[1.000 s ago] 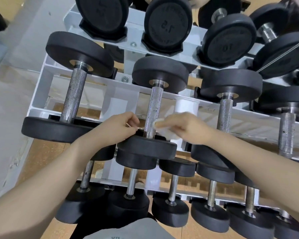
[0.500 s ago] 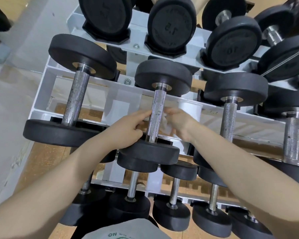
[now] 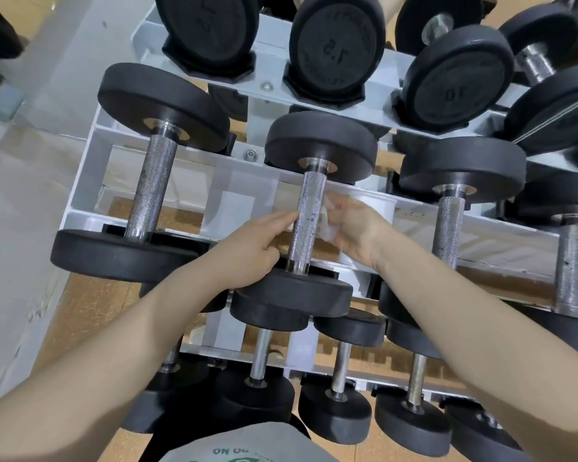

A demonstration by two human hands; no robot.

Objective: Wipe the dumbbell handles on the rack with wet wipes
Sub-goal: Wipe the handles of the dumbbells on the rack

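Two hands at middle dumbbell handle (image 3: pixel 307 219), mid tier of rack (image 3: pixel 80 195). Left hand (image 3: pixel 247 248) fingers straight, tips touching handle's left side. Right hand (image 3: pixel 357 228) fingers curled, pinching wipe (image 3: pixel 326 216) against handle's right side. White tub (image 3: pixel 379 203) just behind right hand.

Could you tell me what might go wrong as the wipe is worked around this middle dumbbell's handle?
1. The wet wipe is bunched in the right hand at one side of the knurled handle, so the far side may go unwiped.
2. The left hand sits in the gap beside the lower weight head; if the dumbbell rolls, fingers could be pinched.
3. The knurling may snag and shred the wipe.
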